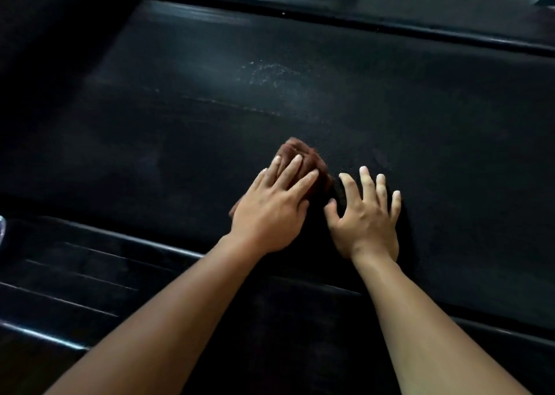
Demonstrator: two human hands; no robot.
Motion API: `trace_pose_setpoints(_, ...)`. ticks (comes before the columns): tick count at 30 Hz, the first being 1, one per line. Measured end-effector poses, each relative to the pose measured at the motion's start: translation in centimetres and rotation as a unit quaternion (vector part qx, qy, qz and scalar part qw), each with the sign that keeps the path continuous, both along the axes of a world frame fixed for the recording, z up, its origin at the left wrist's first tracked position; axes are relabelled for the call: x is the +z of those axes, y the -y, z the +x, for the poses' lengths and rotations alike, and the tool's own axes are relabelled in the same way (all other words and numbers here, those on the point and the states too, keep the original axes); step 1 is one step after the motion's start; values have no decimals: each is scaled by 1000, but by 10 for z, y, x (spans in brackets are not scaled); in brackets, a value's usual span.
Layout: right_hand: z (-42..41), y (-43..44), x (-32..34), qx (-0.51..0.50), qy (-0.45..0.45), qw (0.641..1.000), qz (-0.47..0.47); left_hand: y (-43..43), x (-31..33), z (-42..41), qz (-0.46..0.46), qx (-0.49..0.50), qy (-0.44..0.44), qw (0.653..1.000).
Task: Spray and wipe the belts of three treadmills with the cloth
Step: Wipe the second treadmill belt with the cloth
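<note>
Cloth — brown and bunched — lies on the treadmill belt towards its near edge. It sits under the left hand, whose fingers lie straight and slightly apart on top of it, pressing it flat, likely to wipe with the whole palm. Just beside it the right hand rests bare on the belt with fingers fanned wide, seemingly as a brace. Pale speckles nearer the far edge are probably spray not yet wiped. A ribbed side rail runs along the near edge, and the room is dim.
</note>
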State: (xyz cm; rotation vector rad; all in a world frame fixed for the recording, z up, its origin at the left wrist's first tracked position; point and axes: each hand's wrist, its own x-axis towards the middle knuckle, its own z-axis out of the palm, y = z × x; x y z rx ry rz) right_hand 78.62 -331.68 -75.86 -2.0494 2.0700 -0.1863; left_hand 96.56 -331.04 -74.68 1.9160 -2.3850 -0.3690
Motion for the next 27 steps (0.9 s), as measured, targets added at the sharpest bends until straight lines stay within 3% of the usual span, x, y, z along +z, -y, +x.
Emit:
trace_pose_setpoints(5,-1,-1,0,4,0,1000,3,-33,2,79,-14,49,9,999)
trace_pose_setpoints(9,-1,-1,-1,5,-4,1000,-2,-12,7,142,13,187,15,982)
trace_pose_setpoints(12,-1,0,-1,6,-7,1000,-2,24,10,143,20,239,16,971)
trace_pose_setpoints(17,0,-1,-1,5,-11,1000,3,61,7,61,-1,158,17,987)
trace_pose_setpoints(21,0,0,0,3,-8,1000,6,37,5,-9,-3,64,-17,998)
trace_pose_setpoints(27,0,-1,-1,6,-14,1000,-3,-27,-2,39,-15,34,-30,999)
